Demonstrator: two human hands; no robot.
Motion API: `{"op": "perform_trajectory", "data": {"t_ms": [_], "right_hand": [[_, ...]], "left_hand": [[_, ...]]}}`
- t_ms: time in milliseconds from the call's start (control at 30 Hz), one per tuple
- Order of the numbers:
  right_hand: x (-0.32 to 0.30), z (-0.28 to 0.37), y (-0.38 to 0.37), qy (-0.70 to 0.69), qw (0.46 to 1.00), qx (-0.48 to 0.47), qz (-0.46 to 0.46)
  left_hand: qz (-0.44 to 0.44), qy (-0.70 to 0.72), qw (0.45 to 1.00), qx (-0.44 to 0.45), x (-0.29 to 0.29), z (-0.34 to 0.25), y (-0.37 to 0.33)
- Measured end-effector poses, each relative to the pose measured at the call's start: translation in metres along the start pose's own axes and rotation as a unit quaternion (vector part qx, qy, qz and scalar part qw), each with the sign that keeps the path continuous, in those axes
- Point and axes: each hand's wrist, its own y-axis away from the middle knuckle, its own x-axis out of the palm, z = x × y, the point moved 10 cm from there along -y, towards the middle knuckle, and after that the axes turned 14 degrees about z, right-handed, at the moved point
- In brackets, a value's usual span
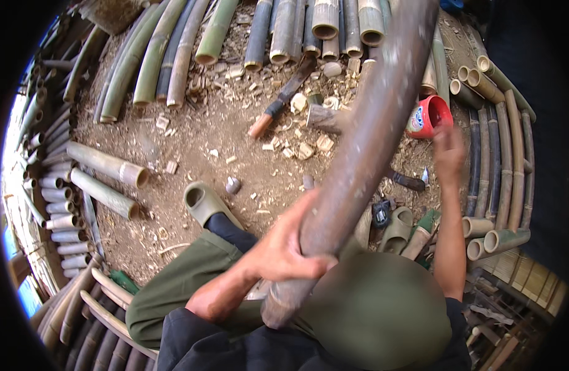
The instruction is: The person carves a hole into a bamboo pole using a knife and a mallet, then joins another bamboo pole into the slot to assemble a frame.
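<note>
Left fingers (297,214) wrapped round a dark bamboo pole (366,148)

Head view: the pole slants from six o'clock up to one o'clock, gripped near its lower end with the thumb laid across it. The right fingers (449,145), at two o'clock, are blurred by the mouth of a red tub (423,119); whether they pinch or touch it, I cannot tell. Held so low by one hand, the pole looks top-heavy: a slackening thumb could let it tip over, perhaps knocking the tub.

Its skin is brown, rounded and smooth-looking, with pale flecks. At twelve o'clock a wooden-handled knife (283,98) lies on dry, crumbly dirt (195,157) near pale, angular wood chips (324,143); at nine o'clock rest two hollow bamboo tubes (105,162).
</note>
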Motion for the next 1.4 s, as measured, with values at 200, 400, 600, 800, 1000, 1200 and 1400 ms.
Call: {"op": "perform_trajectory", "data": {"t_ms": [200, 400, 600, 800, 1000, 1200, 1400], "right_hand": [[0.147, -0.14, 0.105, 0.271, 0.881, 0.143, 0.361], [0.148, -0.16, 0.1, 0.265, 0.923, 0.036, 0.278], [0.125, -0.156, 0.09, 0.088, 0.927, 0.11, 0.347], [0.118, -0.036, 0.12, -0.222, 0.893, 0.163, 0.355], [0.171, -0.033, 0.118, -0.188, 0.866, 0.26, 0.383], [0.17, -0.045, 0.075, -0.168, 0.845, 0.244, 0.446], [0.167, -0.016, 0.018, -0.006, 0.814, 0.089, 0.574]], "left_hand": [[-0.308, -0.416, 0.855, -0.04, -0.169, -0.085, -0.052], [-0.35, -0.592, 0.71, -0.151, -0.297, -0.059, -0.064], [-0.373, -0.739, 0.493, -0.269, -0.319, -0.024, -0.082], [0.02, -0.104, 0.926, -0.363, -0.065, 0.122, -0.145], [-0.001, -0.104, 0.853, -0.512, -0.025, 0.206, -0.177], [-0.079, -0.046, 0.89, -0.446, -0.032, 0.227, -0.198], [-0.209, 0.297, 0.869, -0.337, -0.025, 0.205, -0.202]]}}
